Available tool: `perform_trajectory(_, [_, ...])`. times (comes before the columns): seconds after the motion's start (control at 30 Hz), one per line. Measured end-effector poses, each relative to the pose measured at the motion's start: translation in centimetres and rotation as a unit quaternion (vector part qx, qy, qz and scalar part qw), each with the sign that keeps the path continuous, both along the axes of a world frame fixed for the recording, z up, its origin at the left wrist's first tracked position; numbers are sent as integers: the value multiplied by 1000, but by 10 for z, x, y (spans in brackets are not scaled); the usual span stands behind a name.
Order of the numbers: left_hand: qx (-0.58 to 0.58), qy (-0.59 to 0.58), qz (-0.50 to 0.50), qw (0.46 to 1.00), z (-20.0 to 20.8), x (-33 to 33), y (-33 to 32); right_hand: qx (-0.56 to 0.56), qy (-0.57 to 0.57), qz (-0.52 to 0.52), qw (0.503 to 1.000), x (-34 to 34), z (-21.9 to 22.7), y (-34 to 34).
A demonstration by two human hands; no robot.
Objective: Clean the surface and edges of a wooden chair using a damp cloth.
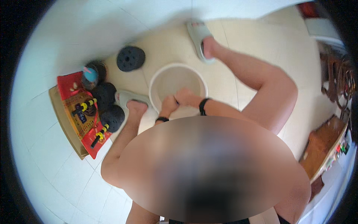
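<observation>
The right hand [185, 96] is nearer the bucket [164, 79] centre than the left hand [170, 103], fingers curled, whether gripping I can't tell.

The bucket [159, 83] stands before you, between your slippers [196, 34]; several discs [135, 61] lie to its left, a package [67, 83] beyond them.

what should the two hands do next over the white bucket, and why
Probably ease the left hand and right hand slightly apart above the white bucket: they are bunched close together over its opening, it is unclear whether they hold anything, and the bucket should catch whatever falls.
</observation>
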State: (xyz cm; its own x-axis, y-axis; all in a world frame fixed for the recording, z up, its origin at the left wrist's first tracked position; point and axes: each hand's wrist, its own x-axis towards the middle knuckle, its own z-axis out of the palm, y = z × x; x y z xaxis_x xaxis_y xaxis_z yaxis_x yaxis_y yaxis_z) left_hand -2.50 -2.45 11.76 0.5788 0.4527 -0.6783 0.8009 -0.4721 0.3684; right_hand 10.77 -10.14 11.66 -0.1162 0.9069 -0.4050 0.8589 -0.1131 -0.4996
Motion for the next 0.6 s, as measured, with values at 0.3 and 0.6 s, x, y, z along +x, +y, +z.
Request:
perform_trajectory(0.3, [112, -255, 34, 960, 104, 41, 57, 153, 100, -23, 983, 68, 139, 57])
perform_trajectory(0.6, [-106, -291, 111, 944, 162, -12, -40, 113, 104, -107, 982, 53, 148, -22])
